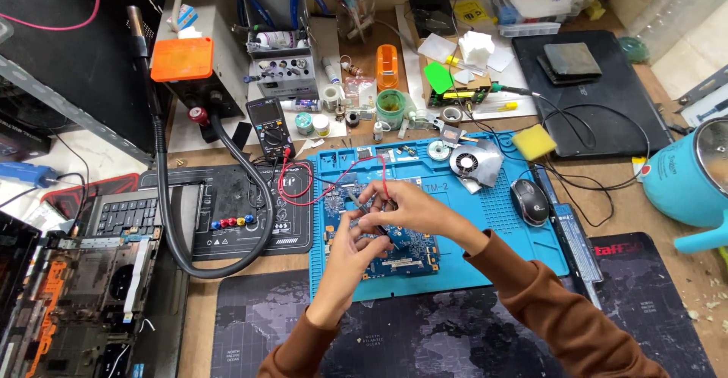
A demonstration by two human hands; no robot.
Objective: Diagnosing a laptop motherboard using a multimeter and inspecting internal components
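Note:
A blue circuit board [413, 255] lies on a blue silicone work mat [516, 230]. Both my hands meet above the board's upper left part. My right hand [402, 203] pinches a probe on a red lead [303, 188], which loops back to a black multimeter [271, 126]. My left hand [355, 247] comes up from below, its fingers closed on a thin dark probe [370, 219] that points down at the board. The probe tips are hidden by my fingers.
On the mat lie a small fan [466, 162] and a mouse [531, 202]. A yellow sponge [535, 141] and closed black laptop [607, 97] sit behind it, a teal kettle [686, 173] at right. An opened laptop chassis [76, 287] is at left, a hose station [201, 63] behind.

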